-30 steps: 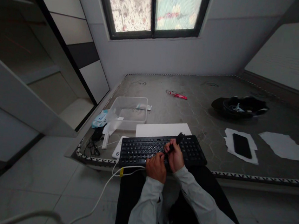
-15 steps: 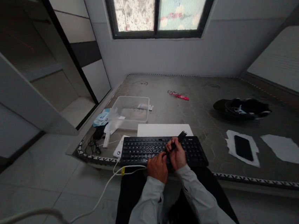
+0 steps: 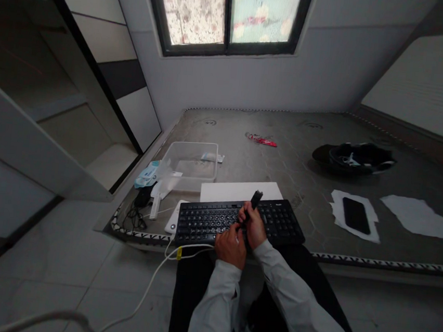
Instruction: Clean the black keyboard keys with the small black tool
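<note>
Over the black keyboard [image 3: 208, 222], my right hand [image 3: 255, 227] is closed around a slim black brush-like tool [image 3: 256, 198]. The tool's wider end points up and away from me, and fingers cover its lower part. My left hand [image 3: 231, 246] is closed just beside the right, its fingertips pinched at the tool's lower end. What exactly lies between those fingertips is mostly hidden. The keyboard rests at the bed's front edge, above my legs, with a white flat box [image 3: 238, 189] behind it.
A clear plastic bin [image 3: 192, 181] stands left, near a blue packet [image 3: 147, 175], black cable [image 3: 136, 220] and white power strip [image 3: 173, 219]. A red item [image 3: 263, 141] lies farther back. Right are a black cap [image 3: 353, 160], a phone [image 3: 356, 215] on paper, and another paper sheet [image 3: 420, 215].
The brush-like tool has turned more upright in my right hand, its upper end shifting left. The whole view has shifted slightly. Both hands stay together over the keyboard.
</note>
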`<state>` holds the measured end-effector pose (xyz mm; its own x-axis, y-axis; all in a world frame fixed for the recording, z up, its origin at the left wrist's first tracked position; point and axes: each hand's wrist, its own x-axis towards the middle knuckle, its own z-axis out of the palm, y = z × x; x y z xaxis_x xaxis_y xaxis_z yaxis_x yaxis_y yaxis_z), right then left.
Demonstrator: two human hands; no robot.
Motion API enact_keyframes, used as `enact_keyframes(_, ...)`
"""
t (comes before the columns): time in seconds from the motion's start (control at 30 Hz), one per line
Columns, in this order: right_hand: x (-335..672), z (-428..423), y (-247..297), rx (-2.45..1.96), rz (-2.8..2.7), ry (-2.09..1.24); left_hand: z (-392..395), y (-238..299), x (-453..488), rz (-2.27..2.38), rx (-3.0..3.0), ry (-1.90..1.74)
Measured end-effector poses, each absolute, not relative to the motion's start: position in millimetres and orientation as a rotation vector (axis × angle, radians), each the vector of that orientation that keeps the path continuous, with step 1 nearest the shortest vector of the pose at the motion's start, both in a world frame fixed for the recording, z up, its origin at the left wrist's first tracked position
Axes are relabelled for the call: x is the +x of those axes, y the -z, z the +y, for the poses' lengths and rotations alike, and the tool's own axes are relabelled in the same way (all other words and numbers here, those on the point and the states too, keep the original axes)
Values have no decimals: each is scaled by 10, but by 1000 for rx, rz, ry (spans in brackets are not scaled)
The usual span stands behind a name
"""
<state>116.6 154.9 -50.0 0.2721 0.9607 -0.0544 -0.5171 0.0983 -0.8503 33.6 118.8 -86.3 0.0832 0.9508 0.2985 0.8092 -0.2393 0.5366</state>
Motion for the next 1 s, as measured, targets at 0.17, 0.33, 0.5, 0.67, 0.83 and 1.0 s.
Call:
enact_keyframes(0.17, 1173, 1567, 591, -921, -656, -1251, 1191, 860, 329, 1765, 2158, -892)
enact_keyframes(0.33, 1192, 1554, 593, -920, -656, -1278, 1183, 814, 308, 1732, 2144, -825)
enact_keyframes(0.5, 1181, 1486, 563, -895, -695, -1251, 1187, 766, 298, 1736, 2130, -715)
enact_keyframes(0.67, 1161, 1469, 606, -898, -723, -1237, 1199, 751, 289, 1737, 2150, -657)
enact_keyframes(0.83, 1136, 1538, 673, -995, -769, -1125, 1202, 820, 290, 1731, 2180, -693)
enact_keyframes(1.0, 1095, 1570, 693, -980, -625, -1035, 1206, 890, 291, 1710, 2181, -787)
